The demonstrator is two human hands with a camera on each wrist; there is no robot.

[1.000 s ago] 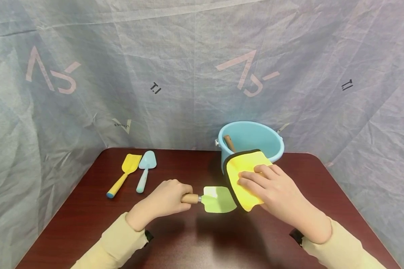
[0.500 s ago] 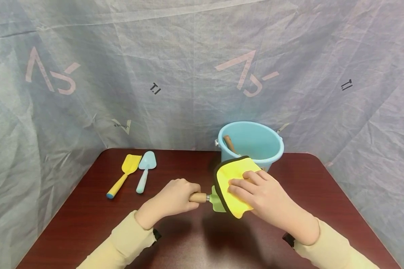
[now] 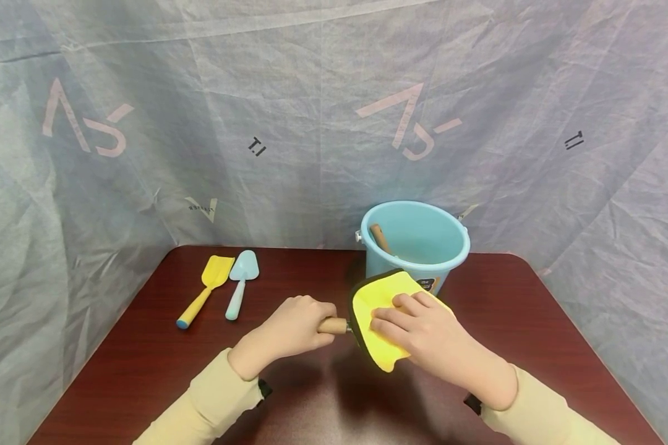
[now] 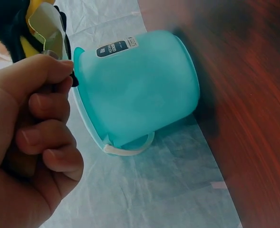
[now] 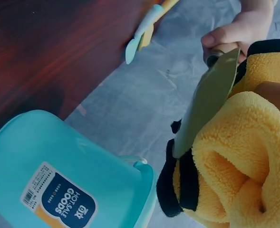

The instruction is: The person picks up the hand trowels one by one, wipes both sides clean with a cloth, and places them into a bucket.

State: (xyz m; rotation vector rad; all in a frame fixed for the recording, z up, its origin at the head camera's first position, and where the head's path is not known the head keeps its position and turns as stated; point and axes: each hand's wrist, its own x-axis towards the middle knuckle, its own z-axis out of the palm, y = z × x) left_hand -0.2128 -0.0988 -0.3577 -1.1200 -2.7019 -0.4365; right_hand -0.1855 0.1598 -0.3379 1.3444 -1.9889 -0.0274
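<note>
My left hand [image 3: 289,327] grips the wooden handle [image 3: 334,325] of a garden trowel, held above the table. The trowel's greenish metal blade [image 5: 208,102] shows in the right wrist view, pointing away from the left hand. With my right hand [image 3: 423,327] I hold a yellow cloth [image 3: 381,303] with black edging against that blade. From the head, the cloth hides nearly all of the blade. The right thumb is hidden under the cloth. In the right wrist view the fluffy cloth [image 5: 239,156] folds around the blade's lower side.
Behind the hands stands a light-blue bucket [image 3: 383,262] with a wooden-handled tool [image 3: 380,237] leaning inside it. On the left of the dark red table [image 3: 306,272] lie a yellow shovel [image 3: 217,271] and a pale-blue trowel [image 3: 245,266]. A grey fabric sheet [image 3: 289,123] hangs behind.
The right hand and cloth have slid left and toward me along the blade, up to near the handle, covering the green blade. The left hand has shifted a little to the right.
</note>
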